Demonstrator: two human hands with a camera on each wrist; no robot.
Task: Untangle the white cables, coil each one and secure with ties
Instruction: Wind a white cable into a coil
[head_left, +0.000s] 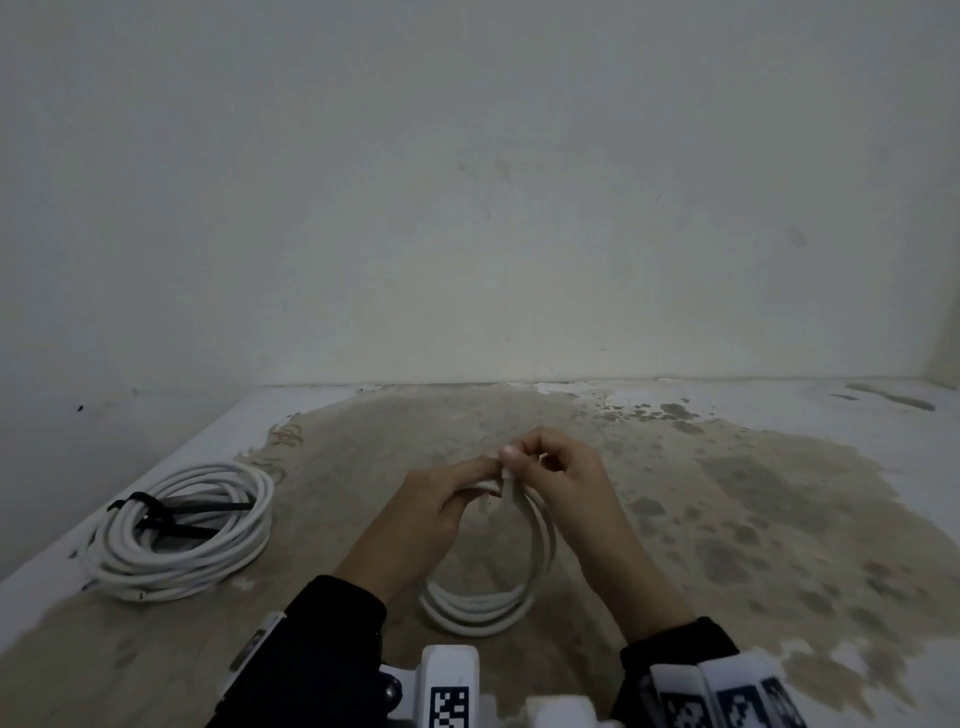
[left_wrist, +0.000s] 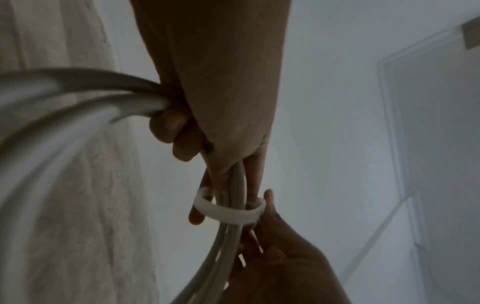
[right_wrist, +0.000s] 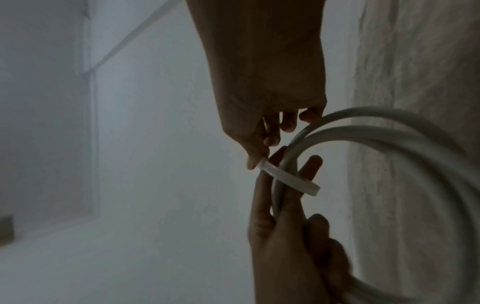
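L hand (head_left: 415, 512) grips coil (head_left: 488, 605) | R hand (head_left: 563, 475) pinches tie (left_wrist: 228, 210)

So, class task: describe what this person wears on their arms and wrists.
Both hands, left hand and right hand, are bare. Each forearm has a dark sleeve. Each wrist carries a white mount printed with black-and-white square code markers.

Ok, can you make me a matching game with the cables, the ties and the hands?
Things:
1. big cable coil
2. small cable coil
3. white tie
4. left hand

States:
A. looped around the small coil's strands
B. lying at the left, bound with black ties
C. gripping the small coil
D. held up between both hands

Pairs: 1-B, 2-D, 3-A, 4-C
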